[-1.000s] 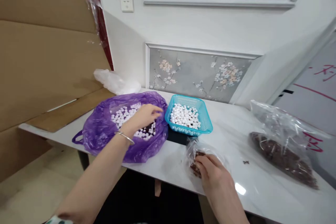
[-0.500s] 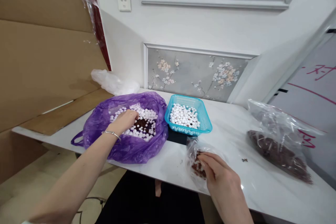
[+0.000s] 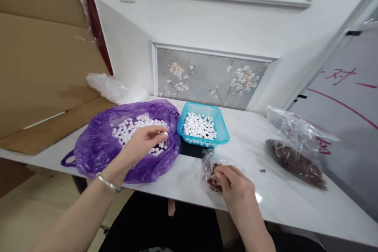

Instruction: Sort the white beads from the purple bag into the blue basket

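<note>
My left hand (image 3: 144, 141) is closed in a pinch on a small white ball (image 3: 165, 134), held above a purple plastic bag (image 3: 100, 141). Many loose white balls (image 3: 126, 128) lie inside that bag, with some dark brown bits among them. My right hand (image 3: 238, 185) has its fingertips pinched together at the mouth of a small clear bag (image 3: 209, 165) of reddish-brown pieces. What those fingertips hold is too small or hidden to make out. Between and behind the hands stands a turquoise plastic basket (image 3: 223, 126) with more white balls in it.
A larger clear bag of dark brown material (image 3: 295, 161) lies at the right. One small brown bit (image 3: 262, 171) rests on the white table (image 3: 183, 189). Behind the purple bag are a crumpled white plastic bag (image 3: 115, 89) and cardboard (image 3: 44, 75). A whiteboard (image 3: 348, 126) leans at far right.
My left hand has lifted out of the balls in the purple bag and now shows a white ball at its fingertips. My right hand stays at the small clear bag. The view has shifted slightly.
</note>
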Demonstrator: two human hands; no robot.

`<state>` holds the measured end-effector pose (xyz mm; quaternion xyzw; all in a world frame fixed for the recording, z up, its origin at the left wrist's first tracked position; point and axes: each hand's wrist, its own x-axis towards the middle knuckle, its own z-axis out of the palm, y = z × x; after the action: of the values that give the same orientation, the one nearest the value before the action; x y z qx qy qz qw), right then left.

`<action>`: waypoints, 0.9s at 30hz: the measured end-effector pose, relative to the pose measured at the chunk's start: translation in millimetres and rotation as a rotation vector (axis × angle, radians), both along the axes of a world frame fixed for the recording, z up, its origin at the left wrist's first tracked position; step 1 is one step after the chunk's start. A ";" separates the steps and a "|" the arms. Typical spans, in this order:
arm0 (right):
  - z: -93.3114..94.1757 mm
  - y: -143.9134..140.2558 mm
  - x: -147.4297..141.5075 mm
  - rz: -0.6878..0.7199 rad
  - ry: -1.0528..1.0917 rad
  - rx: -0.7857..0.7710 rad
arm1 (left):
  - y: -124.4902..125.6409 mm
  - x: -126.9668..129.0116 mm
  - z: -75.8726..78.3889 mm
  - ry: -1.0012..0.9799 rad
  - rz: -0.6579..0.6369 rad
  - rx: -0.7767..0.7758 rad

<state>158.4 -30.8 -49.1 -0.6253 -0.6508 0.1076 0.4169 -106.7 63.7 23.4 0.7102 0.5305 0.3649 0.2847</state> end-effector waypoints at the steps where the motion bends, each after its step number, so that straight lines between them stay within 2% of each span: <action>1: 1.4 0.1 1.1 -0.006 0.010 0.002 | -12.2 13.6 -1.9 -0.119 -0.056 -0.051; 3: 5.5 -1.0 2.7 -0.026 0.027 0.010 | -34.1 40.2 -7.5 -0.633 -0.189 -0.348; 5: 10.5 -3.4 3.5 -0.052 0.040 0.020 | -50.1 62.5 -14.0 -0.943 -0.272 -0.605; 7: 15.0 -6.2 3.9 -0.069 0.058 0.026 | -59.7 78.2 -20.0 -1.087 -0.303 -0.767; 10: 19.6 -8.8 4.3 -0.083 0.101 0.037 | -65.6 90.5 -26.0 -1.160 -0.305 -0.860; 17: 19.0 -10.9 5.4 -0.128 0.267 0.047 | -69.7 99.4 -24.9 -1.127 -0.293 -0.871; 20: 19.5 -14.1 5.9 -0.092 0.335 0.053 | -70.0 103.1 -25.0 -1.111 -0.276 -0.824; 24: 21.6 -17.5 6.3 -0.004 0.401 0.050 | -68.0 106.6 -28.2 -0.952 -0.284 -0.607; 27: 20.8 -17.3 5.9 0.023 0.438 0.050 | -66.3 107.8 -29.7 -0.779 -0.239 -0.425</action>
<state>164.2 -48.1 -28.3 -0.5689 -0.5544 0.2293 0.5625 1.1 -2.6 -6.3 0.5021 0.3613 0.4523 0.6425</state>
